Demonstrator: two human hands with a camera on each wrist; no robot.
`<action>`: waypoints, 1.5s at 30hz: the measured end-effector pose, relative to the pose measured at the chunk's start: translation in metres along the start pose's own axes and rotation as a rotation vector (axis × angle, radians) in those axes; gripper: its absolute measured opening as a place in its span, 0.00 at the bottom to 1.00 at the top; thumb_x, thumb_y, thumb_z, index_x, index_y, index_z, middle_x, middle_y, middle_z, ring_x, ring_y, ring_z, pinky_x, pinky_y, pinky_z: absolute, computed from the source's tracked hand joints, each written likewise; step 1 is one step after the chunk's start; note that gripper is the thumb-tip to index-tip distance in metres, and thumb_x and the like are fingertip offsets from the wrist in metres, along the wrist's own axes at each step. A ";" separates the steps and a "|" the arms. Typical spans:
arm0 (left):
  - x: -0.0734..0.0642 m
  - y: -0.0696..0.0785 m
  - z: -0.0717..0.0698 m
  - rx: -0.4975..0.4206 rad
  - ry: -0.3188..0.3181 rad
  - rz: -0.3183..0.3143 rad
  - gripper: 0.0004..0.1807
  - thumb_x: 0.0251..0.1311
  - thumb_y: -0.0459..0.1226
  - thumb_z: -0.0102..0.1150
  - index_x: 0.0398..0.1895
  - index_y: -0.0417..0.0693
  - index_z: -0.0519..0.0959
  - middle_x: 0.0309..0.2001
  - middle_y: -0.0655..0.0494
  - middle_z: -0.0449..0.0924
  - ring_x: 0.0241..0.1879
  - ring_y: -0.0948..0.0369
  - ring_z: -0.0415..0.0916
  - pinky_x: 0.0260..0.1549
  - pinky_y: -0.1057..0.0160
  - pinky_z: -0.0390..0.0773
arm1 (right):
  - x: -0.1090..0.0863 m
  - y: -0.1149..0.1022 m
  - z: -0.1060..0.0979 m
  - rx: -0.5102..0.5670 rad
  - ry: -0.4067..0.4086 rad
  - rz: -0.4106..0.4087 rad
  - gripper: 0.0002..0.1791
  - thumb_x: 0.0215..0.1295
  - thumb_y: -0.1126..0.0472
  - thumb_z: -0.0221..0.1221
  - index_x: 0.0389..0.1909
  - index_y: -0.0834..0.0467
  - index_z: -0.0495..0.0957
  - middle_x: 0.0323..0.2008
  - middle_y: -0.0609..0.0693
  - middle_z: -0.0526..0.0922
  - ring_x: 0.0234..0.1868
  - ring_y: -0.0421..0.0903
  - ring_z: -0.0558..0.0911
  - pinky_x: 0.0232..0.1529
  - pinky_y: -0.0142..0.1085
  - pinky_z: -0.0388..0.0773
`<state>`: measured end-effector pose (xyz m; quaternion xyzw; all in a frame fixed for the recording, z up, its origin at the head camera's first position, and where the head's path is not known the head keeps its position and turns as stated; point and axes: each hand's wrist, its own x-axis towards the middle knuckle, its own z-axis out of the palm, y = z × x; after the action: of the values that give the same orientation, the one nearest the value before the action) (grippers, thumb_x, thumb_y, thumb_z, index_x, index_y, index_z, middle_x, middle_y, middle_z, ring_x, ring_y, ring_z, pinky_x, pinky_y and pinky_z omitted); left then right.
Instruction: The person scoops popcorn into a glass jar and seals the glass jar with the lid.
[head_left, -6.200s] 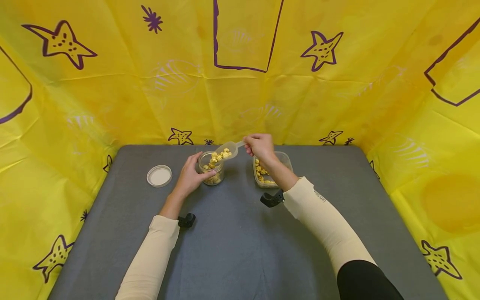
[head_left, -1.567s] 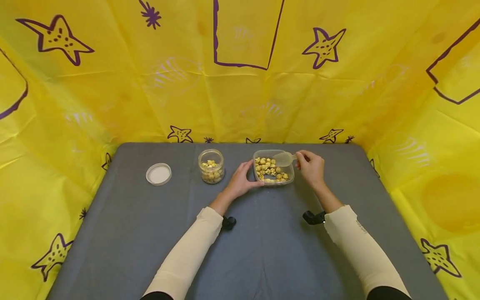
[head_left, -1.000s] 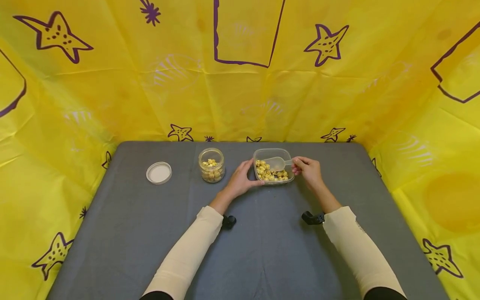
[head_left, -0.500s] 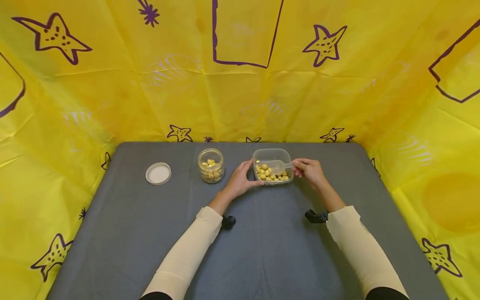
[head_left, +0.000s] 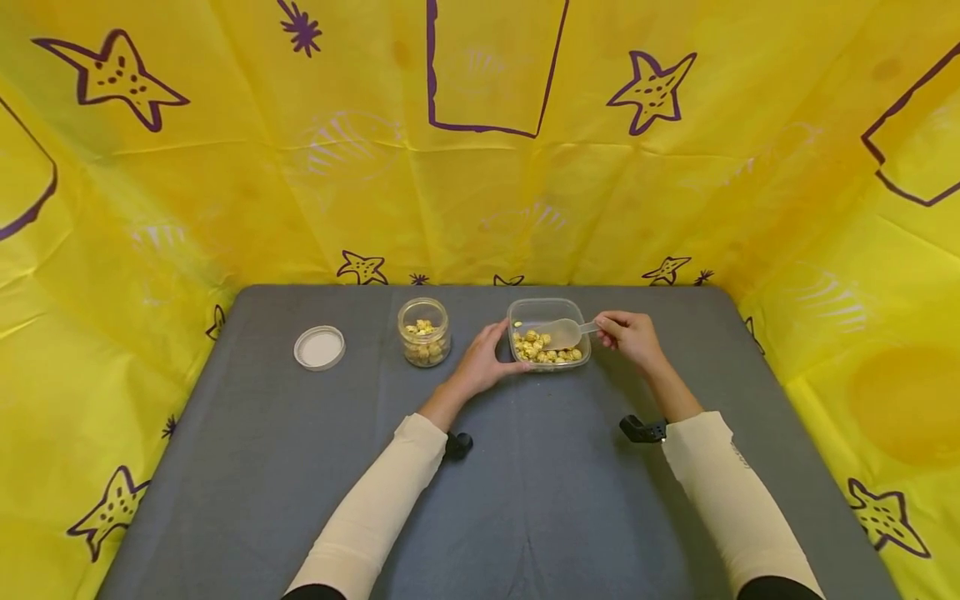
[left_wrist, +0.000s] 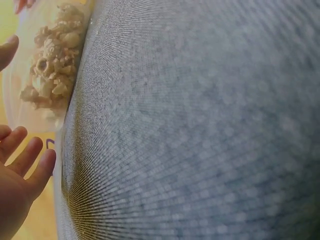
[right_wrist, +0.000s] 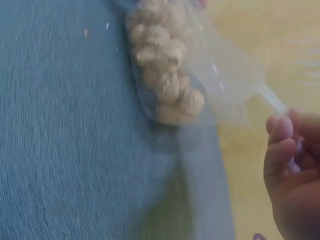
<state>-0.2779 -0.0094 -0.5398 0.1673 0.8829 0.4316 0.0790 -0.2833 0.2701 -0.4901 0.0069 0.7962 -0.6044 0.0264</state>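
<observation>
Caramel-coloured popcorn [head_left: 531,343] lies in a clear plastic tub [head_left: 527,311], mostly towards its front and left. My left hand [head_left: 478,367] holds the tub's left side, thumb along the front corner and fingers by the left wall. In the left wrist view its outer fingers [left_wrist: 31,156] are spread beside the tub. My right hand [head_left: 632,337] pinches the handle of a translucent scoop [head_left: 566,333] from the right. The scoop's bowl is down inside the tub, against the popcorn [right_wrist: 167,90]. A clear jar [head_left: 424,343], partly filled with popcorn, stands uncovered left of the left hand.
A round white-centred lid [head_left: 319,347] lies left of the jar on the grey table [head_left: 480,517]. Yellow cloth [head_left: 480,208] with sea-creature drawings rises behind the table and along both sides. Tiny crumbs [right_wrist: 86,33] lie on the table by the tub.
Earlier the scoop tipped popcorn into the jar while my left hand held the jar; both hands then moved right to the tub. Lately the scoop pushed left into the popcorn, then shifted slightly right.
</observation>
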 end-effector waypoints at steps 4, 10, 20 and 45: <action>0.000 0.000 0.000 0.005 0.004 -0.006 0.55 0.51 0.55 0.71 0.78 0.52 0.51 0.73 0.47 0.58 0.72 0.47 0.57 0.68 0.44 0.63 | 0.000 0.003 -0.002 -0.093 -0.037 -0.053 0.18 0.70 0.61 0.56 0.44 0.76 0.79 0.22 0.47 0.79 0.20 0.34 0.73 0.20 0.25 0.71; -0.001 0.002 -0.001 0.004 -0.005 -0.008 0.54 0.52 0.55 0.70 0.78 0.52 0.52 0.74 0.47 0.57 0.73 0.47 0.57 0.68 0.44 0.63 | -0.006 0.006 0.006 -0.090 -0.067 -0.038 0.17 0.71 0.64 0.55 0.45 0.77 0.78 0.22 0.49 0.80 0.20 0.35 0.73 0.21 0.27 0.72; -0.001 0.002 0.000 -0.001 -0.016 -0.014 0.53 0.53 0.54 0.70 0.78 0.53 0.52 0.74 0.47 0.56 0.73 0.47 0.57 0.68 0.44 0.63 | -0.006 0.006 0.006 -0.035 -0.064 0.026 0.18 0.71 0.65 0.55 0.47 0.80 0.76 0.18 0.43 0.78 0.18 0.34 0.73 0.20 0.25 0.69; -0.001 0.003 -0.001 0.011 -0.020 -0.020 0.54 0.52 0.55 0.70 0.78 0.53 0.51 0.74 0.48 0.57 0.73 0.48 0.56 0.69 0.45 0.62 | -0.005 -0.002 -0.007 -0.045 0.033 -0.007 0.18 0.70 0.63 0.57 0.47 0.78 0.77 0.21 0.48 0.81 0.18 0.34 0.75 0.21 0.26 0.76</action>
<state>-0.2768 -0.0084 -0.5368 0.1633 0.8861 0.4241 0.0913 -0.2785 0.2767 -0.4861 0.0135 0.8098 -0.5864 0.0112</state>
